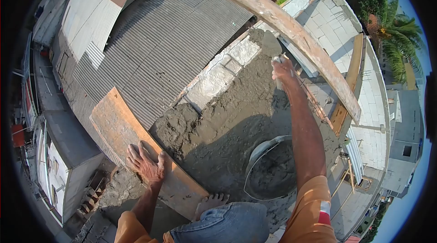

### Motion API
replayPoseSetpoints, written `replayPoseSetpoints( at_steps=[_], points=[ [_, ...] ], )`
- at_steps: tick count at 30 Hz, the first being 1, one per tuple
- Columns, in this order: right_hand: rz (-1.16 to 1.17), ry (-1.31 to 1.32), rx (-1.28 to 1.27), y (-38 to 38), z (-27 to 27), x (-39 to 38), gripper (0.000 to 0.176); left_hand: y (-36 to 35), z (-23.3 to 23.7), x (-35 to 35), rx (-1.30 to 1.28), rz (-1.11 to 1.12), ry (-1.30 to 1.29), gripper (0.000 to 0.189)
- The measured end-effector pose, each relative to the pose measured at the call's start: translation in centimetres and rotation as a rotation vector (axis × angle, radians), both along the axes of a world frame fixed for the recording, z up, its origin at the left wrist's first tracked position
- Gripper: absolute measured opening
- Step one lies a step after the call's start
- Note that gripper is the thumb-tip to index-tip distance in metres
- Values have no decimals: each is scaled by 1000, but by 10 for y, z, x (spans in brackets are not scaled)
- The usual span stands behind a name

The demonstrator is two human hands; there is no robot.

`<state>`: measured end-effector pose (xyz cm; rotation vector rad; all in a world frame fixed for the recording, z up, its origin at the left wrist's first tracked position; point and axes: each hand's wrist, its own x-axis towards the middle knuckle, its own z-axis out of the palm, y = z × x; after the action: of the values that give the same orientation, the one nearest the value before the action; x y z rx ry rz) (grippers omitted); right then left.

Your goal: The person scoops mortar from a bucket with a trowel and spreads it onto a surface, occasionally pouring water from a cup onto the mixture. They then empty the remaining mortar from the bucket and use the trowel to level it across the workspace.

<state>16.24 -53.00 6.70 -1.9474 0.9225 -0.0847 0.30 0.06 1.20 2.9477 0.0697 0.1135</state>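
My right hand [283,69] is closed around the handle of a trowel [271,44]. The trowel's blade rests at the far end of a bed of wet grey mortar [236,102], beside the rough blocks of the wall edge. My left hand [146,163] lies with spread fingers on a flat wooden board [119,120], near its right edge. That board slants along the near-left side of the mortar. Between my right forearm and my knee sits a bucket [268,147] with a wire handle and mortar inside, partly hidden by the arm.
Below on the left spreads a corrugated roof [173,38]. A long plank [291,29] crosses at the upper right, with another plank [353,83] beneath it. White block walls [371,88] stand to the right. My bare foot [211,203] is by the board's lower end.
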Motion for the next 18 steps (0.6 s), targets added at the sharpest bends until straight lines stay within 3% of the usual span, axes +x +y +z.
replayPoseSetpoints(
  at_steps=[3, 4, 7, 9, 12, 16, 18],
  points=[
    [92, -179, 50, -12, -47, 21, 24, -3, 5, 1, -5, 4, 9, 92],
    [188, -539, 241, -25, -82, 33, 25, -2, 3, 1, -5, 2, 9, 92],
    [238, -768, 553, -2, -40, 33, 25, -1, -2, -1, -4, -11, -21, 91],
    [98, 253, -134, 16, -1, 33, 27, 0, 0, 0, 4, -9, -6, 91],
    [-16, 199, -103, -8, -36, 8, 30, -2, 7, 1, -21, -2, 22, 91],
    [-94, 59, 123, 0, -3, -34, 33, 2, -2, 1, -20, -19, -23, 92],
    [-57, 65, 177, -3, 5, -51, 45, 2, -3, -1, -21, -14, -15, 93]
  ],
)
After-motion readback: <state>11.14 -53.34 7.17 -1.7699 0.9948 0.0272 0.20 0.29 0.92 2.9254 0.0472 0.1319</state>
